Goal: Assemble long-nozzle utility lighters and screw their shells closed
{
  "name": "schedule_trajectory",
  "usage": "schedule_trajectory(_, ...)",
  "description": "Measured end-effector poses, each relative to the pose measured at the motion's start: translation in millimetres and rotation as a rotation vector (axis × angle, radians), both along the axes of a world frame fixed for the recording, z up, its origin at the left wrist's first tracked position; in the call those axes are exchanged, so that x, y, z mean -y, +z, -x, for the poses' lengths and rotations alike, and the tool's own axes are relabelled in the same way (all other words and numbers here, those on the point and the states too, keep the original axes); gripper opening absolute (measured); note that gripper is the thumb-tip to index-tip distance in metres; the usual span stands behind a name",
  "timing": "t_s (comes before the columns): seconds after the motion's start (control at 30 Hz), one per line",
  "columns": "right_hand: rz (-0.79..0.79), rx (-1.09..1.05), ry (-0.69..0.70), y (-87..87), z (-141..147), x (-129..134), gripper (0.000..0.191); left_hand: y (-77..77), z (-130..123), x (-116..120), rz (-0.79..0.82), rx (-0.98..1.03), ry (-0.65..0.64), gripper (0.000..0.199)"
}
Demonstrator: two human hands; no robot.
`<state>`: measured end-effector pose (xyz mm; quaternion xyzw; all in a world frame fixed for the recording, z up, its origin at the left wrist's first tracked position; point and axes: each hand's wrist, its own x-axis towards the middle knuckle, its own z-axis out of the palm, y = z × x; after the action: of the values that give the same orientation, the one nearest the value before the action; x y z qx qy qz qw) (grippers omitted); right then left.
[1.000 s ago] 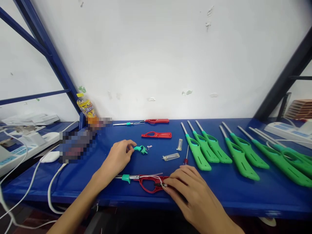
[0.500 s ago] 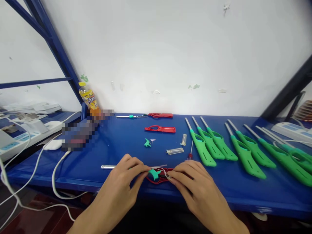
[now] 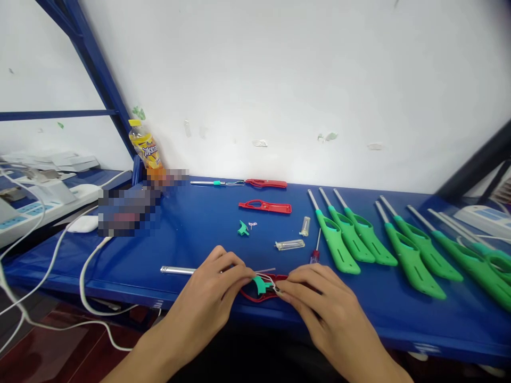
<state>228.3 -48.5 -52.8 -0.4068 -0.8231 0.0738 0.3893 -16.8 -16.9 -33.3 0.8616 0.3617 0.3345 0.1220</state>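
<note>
A red lighter shell half point(image 3: 255, 299) lies at the front edge of the blue table, between my hands. My left hand point(image 3: 213, 292) pinches the left end of a green trigger piece point(image 3: 262, 285) over the shell's loop. At the other end of the trigger, my right hand point(image 3: 327, 303) has thumb and fingertips together on a small dark part with white wires, largely hidden by the fingers. A silver metal tube point(image 3: 178, 270) sticks out to the left from behind my left hand. A thin clear tube point(image 3: 266, 271) lies just behind the shell.
Behind my hands lie another green trigger point(image 3: 243, 229), clear fuel tanks point(image 3: 290, 244), a screwdriver point(image 3: 315, 256) and a red shell half point(image 3: 265, 206). Several green lighters point(image 3: 339, 242) lie at the right. White cables point(image 3: 85, 266) and a drink bottle point(image 3: 147, 151) are at the left.
The camera view has shifted slightly. The green trigger sits tilted a little differently between my fingertips, and both hands keep nearly the same pinch.
</note>
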Motion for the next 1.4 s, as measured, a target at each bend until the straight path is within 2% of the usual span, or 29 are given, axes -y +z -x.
schedule_trajectory(0.27,-0.005,-0.011,0.014,-1.0,0.2,-3.1,0.019,-0.3,-3.4,-2.4,0.01,0.047,0.011,0.024)
schedule_trajectory(0.53,-0.033,0.021,0.004,-1.9,0.0,-1.6,0.017,-1.7,-0.7,-1.4,0.016,0.081,-0.022,0.033)
schedule_trajectory(0.83,0.006,0.083,0.008,0.1,0.0,-1.4,0.022,-0.2,-1.1,-2.0,-0.012,0.117,-0.037,0.035)
schedule_trajectory(1.27,-0.048,0.057,-0.032,-1.3,0.9,1.4,0.017,-1.8,0.3,-1.9,0.02,0.095,-0.012,0.038)
schedule_trajectory(1.4,-0.046,0.062,-0.027,0.8,1.1,1.0,0.02,-1.2,-0.1,-1.0,0.051,0.08,-0.008,0.032)
